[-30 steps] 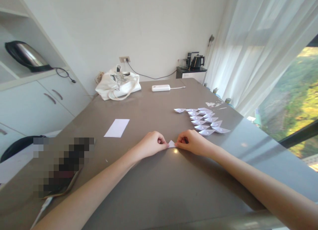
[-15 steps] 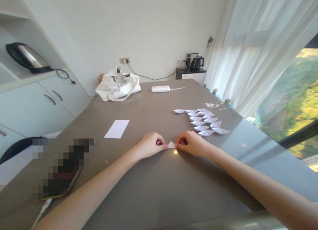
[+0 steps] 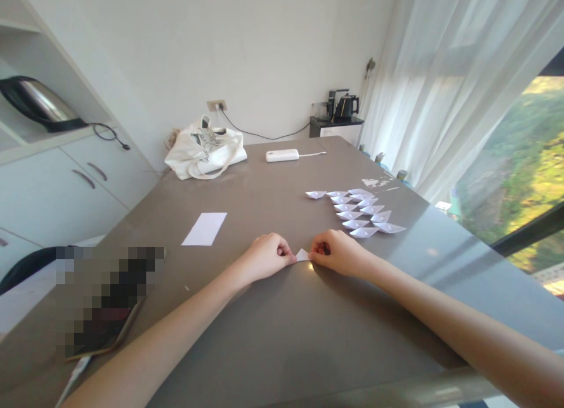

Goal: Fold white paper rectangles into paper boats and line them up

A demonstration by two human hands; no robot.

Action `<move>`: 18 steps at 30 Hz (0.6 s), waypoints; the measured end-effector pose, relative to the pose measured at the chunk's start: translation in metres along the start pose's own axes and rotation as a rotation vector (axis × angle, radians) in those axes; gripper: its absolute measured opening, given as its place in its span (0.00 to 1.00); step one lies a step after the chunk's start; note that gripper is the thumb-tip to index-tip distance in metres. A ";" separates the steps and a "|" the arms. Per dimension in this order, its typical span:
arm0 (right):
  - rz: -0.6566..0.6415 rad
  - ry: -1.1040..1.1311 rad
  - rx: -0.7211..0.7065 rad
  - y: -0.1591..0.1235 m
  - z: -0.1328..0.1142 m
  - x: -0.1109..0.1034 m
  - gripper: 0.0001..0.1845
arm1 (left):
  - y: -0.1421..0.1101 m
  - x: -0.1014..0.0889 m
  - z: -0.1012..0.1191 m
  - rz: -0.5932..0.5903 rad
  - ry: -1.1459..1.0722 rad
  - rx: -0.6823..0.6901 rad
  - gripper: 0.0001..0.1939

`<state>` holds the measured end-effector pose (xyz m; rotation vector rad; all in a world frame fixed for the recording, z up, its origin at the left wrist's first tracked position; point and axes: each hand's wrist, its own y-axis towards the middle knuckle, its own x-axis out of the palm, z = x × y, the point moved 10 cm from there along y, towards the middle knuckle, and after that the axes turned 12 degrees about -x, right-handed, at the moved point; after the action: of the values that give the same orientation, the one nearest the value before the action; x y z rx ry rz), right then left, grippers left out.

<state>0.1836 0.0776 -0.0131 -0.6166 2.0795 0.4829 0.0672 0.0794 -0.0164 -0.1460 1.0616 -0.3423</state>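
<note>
The small folded paper [image 3: 302,255] lies directly between the left hand [image 3: 268,256] and the right hand [image 3: 335,252], neither nearer: each is curled nearly closed, thumb and fingertips pinching one end. Its longer base runs from hand to hand, roughly along the counter's [image 3: 273,337] near edge, with its peak toward the far edge. The paper boats [image 3: 363,233] stand beyond the right hand, toward the counter's right edge.

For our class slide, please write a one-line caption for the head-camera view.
Left hand and right hand pinch a small folded paper near white paper boats on a table.
</note>
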 end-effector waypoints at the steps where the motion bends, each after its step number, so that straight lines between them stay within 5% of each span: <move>1: -0.003 -0.002 0.009 -0.001 0.000 0.000 0.08 | 0.000 0.001 -0.001 -0.008 0.003 -0.023 0.13; 6: -0.008 -0.022 0.031 -0.002 0.000 0.001 0.06 | 0.000 0.001 -0.003 0.028 -0.007 -0.046 0.10; 10: 0.044 -0.024 -0.007 -0.001 -0.001 -0.002 0.06 | -0.014 -0.007 0.023 0.117 -0.046 0.225 0.06; 15: 0.034 0.021 -0.038 0.001 0.001 -0.001 0.07 | -0.049 0.007 0.061 0.194 0.388 0.496 0.14; 18: 0.038 0.064 -0.048 0.002 0.003 0.000 0.06 | -0.055 0.009 0.061 0.216 0.522 0.469 0.16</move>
<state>0.1846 0.0808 -0.0141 -0.6290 2.1487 0.5423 0.1137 0.0221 0.0207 0.5005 1.4641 -0.4357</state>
